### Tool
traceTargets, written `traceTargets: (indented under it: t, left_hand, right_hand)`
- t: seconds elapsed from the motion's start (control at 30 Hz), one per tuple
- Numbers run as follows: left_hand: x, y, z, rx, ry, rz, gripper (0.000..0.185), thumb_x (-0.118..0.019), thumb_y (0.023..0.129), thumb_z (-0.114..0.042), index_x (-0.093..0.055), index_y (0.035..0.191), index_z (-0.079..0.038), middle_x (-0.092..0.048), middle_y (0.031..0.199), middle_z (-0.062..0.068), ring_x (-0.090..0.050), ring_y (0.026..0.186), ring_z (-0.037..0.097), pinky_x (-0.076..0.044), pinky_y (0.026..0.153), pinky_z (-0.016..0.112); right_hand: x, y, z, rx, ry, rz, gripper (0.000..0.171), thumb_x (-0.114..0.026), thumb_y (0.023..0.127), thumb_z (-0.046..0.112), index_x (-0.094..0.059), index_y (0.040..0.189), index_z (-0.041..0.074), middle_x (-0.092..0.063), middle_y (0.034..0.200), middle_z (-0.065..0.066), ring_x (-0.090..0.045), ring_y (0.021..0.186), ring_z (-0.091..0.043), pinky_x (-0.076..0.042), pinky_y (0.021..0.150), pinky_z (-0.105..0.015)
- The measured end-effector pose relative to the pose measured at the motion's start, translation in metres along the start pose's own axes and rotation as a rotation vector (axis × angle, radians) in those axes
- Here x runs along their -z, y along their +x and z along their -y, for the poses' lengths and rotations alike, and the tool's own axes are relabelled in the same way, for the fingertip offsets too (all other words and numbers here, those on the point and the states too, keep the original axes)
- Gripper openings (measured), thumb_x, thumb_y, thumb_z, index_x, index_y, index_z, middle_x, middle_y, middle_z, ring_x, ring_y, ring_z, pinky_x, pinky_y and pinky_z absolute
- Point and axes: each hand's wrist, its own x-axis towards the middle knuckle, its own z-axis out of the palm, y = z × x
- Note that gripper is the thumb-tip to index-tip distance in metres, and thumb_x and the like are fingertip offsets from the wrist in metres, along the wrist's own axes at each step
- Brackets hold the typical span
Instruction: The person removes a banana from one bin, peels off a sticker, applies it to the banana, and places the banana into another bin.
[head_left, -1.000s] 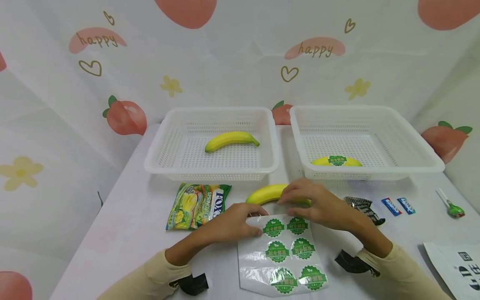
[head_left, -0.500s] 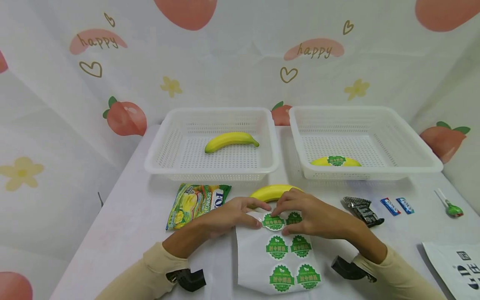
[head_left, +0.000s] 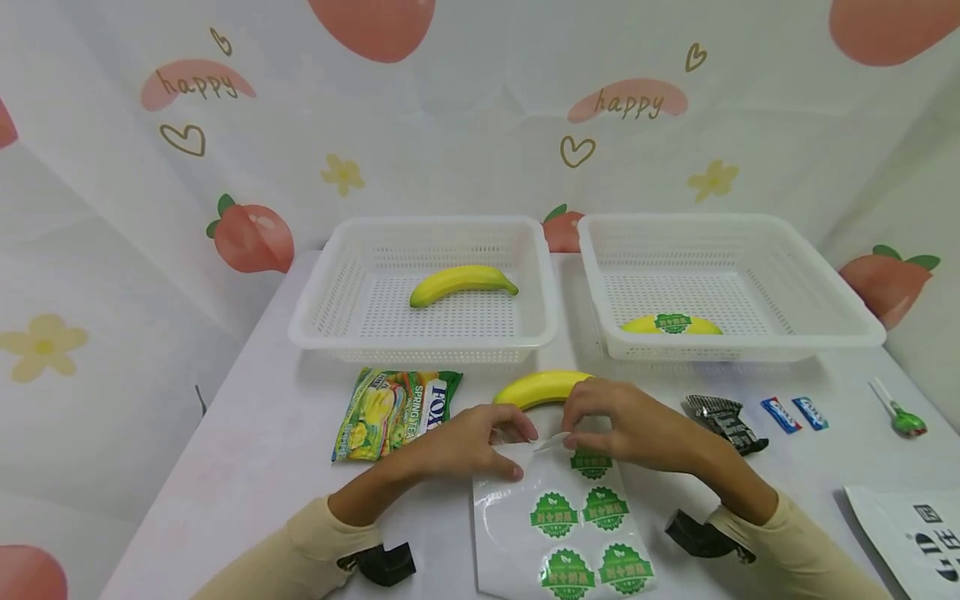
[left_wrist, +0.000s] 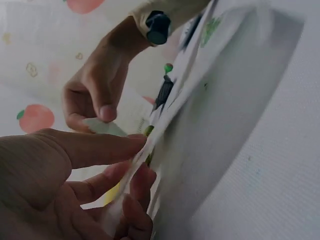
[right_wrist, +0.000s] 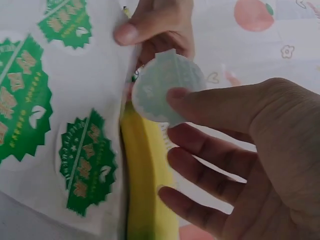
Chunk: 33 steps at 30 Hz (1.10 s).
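Sticker (right_wrist: 165, 87) is pinched by the right hand (head_left: 637, 421) above the banana (head_left: 540, 387); the sticker sheet (head_left: 555, 517) is pinned by the left hand (head_left: 468, 442)

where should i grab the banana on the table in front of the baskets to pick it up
Take the banana round its thick middle, coming down from above. It lies flat on the table, curved, with its top and far side open. Its near side is crowded by the sticker sheet and both hands; the right hand pinches a peeled sticker.
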Motion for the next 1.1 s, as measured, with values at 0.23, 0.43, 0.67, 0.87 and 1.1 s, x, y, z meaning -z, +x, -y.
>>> traceTargets:
  t: [0.23, 0.43, 0.67, 0.87, 1.1]
  left_hand:
    - [-0.007, -0.007, -0.008, -0.043, 0.123, -0.062, 0.031, -0.066, 0.102, -0.052, -0.081, 0.105, -0.026, -0.075, 0.117, -0.012, -0.065, 0.115, 0.006, -0.051, 0.102, 0.035]
    - [-0.008, -0.010, -0.015, -0.043, 0.086, -0.185, 0.046, -0.053, 0.108, -0.055, -0.082, 0.104, -0.019, -0.077, 0.104, -0.012, -0.067, 0.101, 0.007, -0.054, 0.088, 0.035]
    - [-0.008, -0.009, -0.016, -0.055, 0.103, -0.300, 0.019, -0.066, 0.103, -0.036, -0.078, 0.100, -0.021, -0.075, 0.098, -0.009, -0.068, 0.088, 0.009, -0.056, 0.075, 0.032]
    - [-0.008, -0.007, -0.018, -0.107, 0.209, -0.375, 0.013, -0.069, 0.104, -0.030, -0.079, 0.101, -0.021, -0.074, 0.095, -0.011, -0.065, 0.084, 0.006, -0.053, 0.070, 0.028]
    - [-0.012, 0.003, -0.024, -0.198, 0.314, -0.452, 0.011, -0.073, 0.102, -0.026, -0.080, 0.105, -0.017, -0.075, 0.098, -0.008, -0.067, 0.087, 0.008, -0.055, 0.077, 0.028]
  right_hand:
    - [0.002, -0.003, -0.002, 0.157, -0.016, -0.154, 0.022, -0.082, 0.091, 0.006, -0.073, 0.095, 0.025, -0.065, 0.099, 0.018, -0.064, 0.090, -0.015, -0.054, 0.082, -0.033]
    - [-0.003, -0.002, 0.001, 0.195, -0.032, -0.167, 0.027, -0.084, 0.088, 0.003, -0.073, 0.095, 0.026, -0.065, 0.101, 0.017, -0.062, 0.095, -0.006, -0.054, 0.089, -0.026]
    - [-0.003, -0.003, 0.005, 0.141, -0.027, -0.121, 0.022, -0.087, 0.088, 0.013, -0.074, 0.100, 0.026, -0.066, 0.104, 0.017, -0.062, 0.100, -0.004, -0.056, 0.090, -0.028]
    - [0.002, -0.002, 0.005, 0.032, -0.015, -0.181, 0.018, -0.082, 0.095, 0.017, -0.070, 0.109, 0.020, -0.066, 0.101, 0.016, -0.062, 0.090, -0.004, -0.058, 0.080, -0.030]
    - [0.004, 0.002, 0.000, 0.014, -0.028, -0.231, 0.012, -0.077, 0.097, 0.008, -0.071, 0.100, 0.019, -0.064, 0.096, 0.014, -0.061, 0.087, -0.004, -0.057, 0.078, -0.026]
